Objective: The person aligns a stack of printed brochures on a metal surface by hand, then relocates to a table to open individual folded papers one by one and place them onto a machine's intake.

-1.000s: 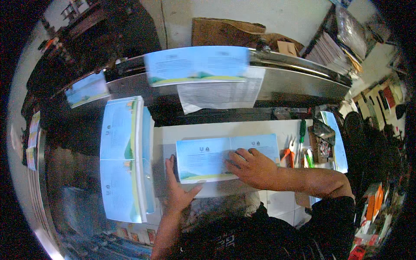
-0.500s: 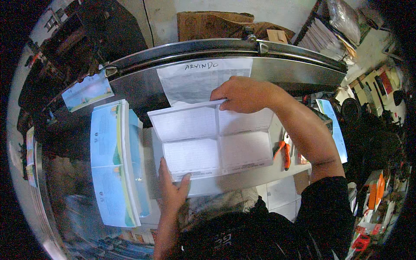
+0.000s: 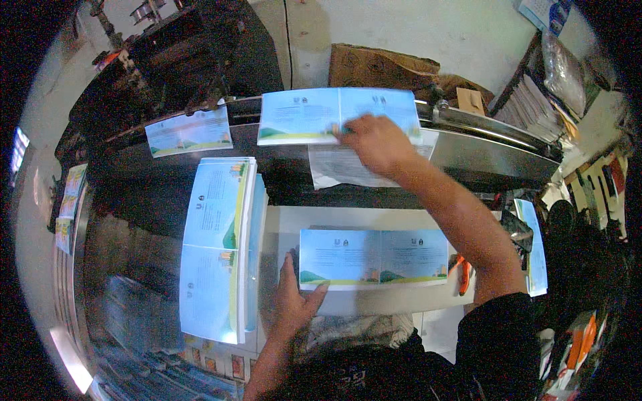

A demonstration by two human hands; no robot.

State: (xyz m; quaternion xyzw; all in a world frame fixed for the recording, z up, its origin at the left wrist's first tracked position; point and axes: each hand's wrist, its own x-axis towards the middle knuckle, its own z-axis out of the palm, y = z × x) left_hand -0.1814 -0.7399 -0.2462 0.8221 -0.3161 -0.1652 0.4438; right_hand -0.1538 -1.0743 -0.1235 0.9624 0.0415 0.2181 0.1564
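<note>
My right hand (image 3: 378,144) pinches the near edge of a light-blue printed sheet (image 3: 297,113) with a green hill strip, held up over the metal rail at the far side. Another sheet (image 3: 341,257) of the same print lies flat on the white board (image 3: 374,301) in front of me. At its near left corner rests my left hand (image 3: 297,294), thumb and forefinger spread around the corner and nothing gripped. To the left stands a tall stack of the same printed sheets (image 3: 210,267). Behind the raised sheet hangs a greyish paper (image 3: 348,167), partly covered.
Pliers with orange handles (image 3: 463,275) lie by the board's right end, partly behind my forearm. A single printed sheet (image 3: 188,131) hangs at the far left. Across the back runs a metal rail (image 3: 495,125), with cardboard (image 3: 381,67) behind it. More printed sheets (image 3: 533,247) stand at the right.
Both hands were on a sheet with its white side up. My right hand has moved away to the far rail with a sheet, blue side showing. A blue sheet now shows on the board.
</note>
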